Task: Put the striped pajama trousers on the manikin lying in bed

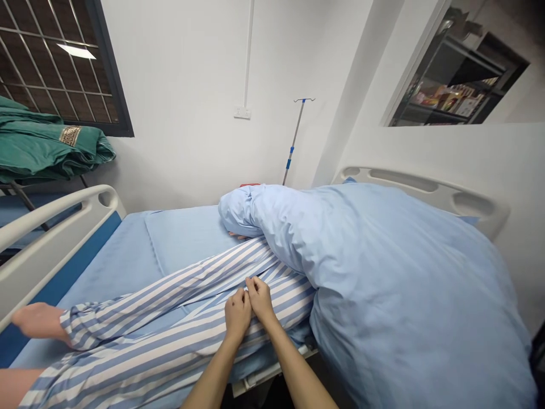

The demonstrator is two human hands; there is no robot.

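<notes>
My left hand (238, 311) and my right hand (259, 296) rest side by side, touching, on the upper leg of a lying figure. Fingers on both hands are curled inward. Whether they pinch any cloth is hidden from above. Beneath them are blue-and-white striped trousers (170, 335), covering both legs down to the ankles. A bare foot (40, 321) sticks out at the left end. The light blue quilt (383, 272) is folded back in a thick heap over the figure's upper body, its edge just right of my hands.
The bed has a light blue sheet (187, 233), a pale footboard (59, 213) at left and a headboard (430, 187) at right. Behind it stands an IV pole (296, 136) against the wall. Green folded cloth (46, 142) lies under the barred window (55, 62).
</notes>
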